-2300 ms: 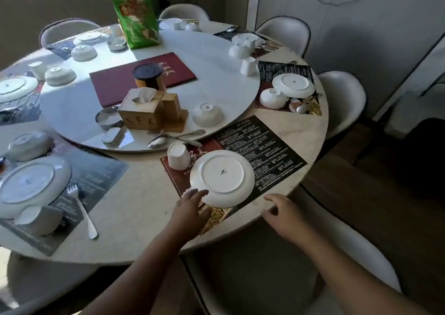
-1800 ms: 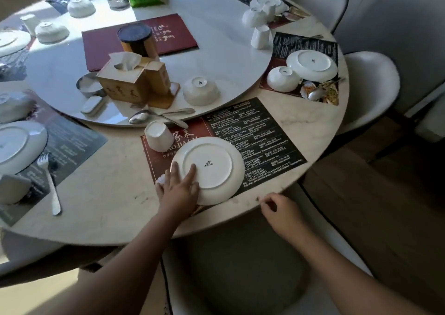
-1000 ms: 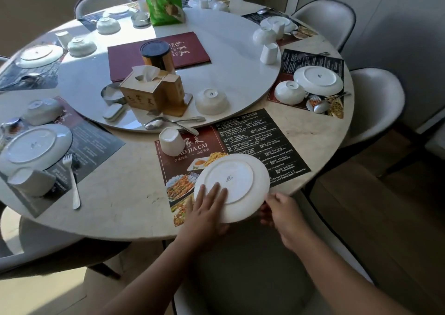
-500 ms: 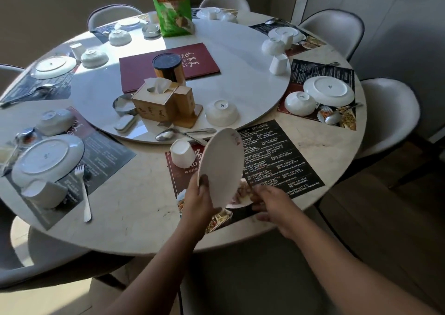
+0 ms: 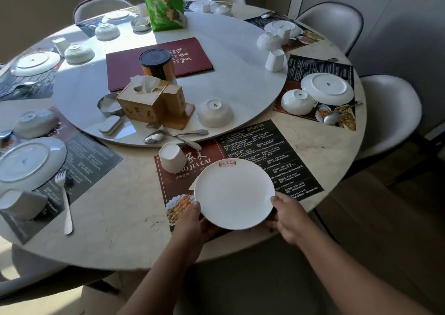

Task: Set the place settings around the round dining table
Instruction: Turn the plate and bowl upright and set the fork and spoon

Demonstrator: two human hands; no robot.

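A white plate [image 5: 234, 195] with a small red logo near its far rim now faces up, over the near placemat [image 5: 255, 156]. My left hand [image 5: 192, 221] grips its left rim and my right hand [image 5: 287, 214] grips its right rim, at the round table's [image 5: 115, 218] near edge. An upturned white cup [image 5: 172, 157] stands on the mat's far left corner. A fork and a spoon [image 5: 168, 135] lie on the lazy Susan's [image 5: 240, 74] near rim, beside an upturned bowl [image 5: 215, 113].
Other settings with upturned plates, bowls and cups lie at the right [image 5: 327, 88] and left [image 5: 26, 162], with a fork [image 5: 65, 204] at the left. The turntable carries a tissue box [image 5: 142, 101], a red menu [image 5: 159, 62] and a green bag [image 5: 163, 4]. Chairs ring the table.
The plate lay upside down on the mat. I slid it to the table edge, lifted it with both hands, tipped it on edge and turned it face up.
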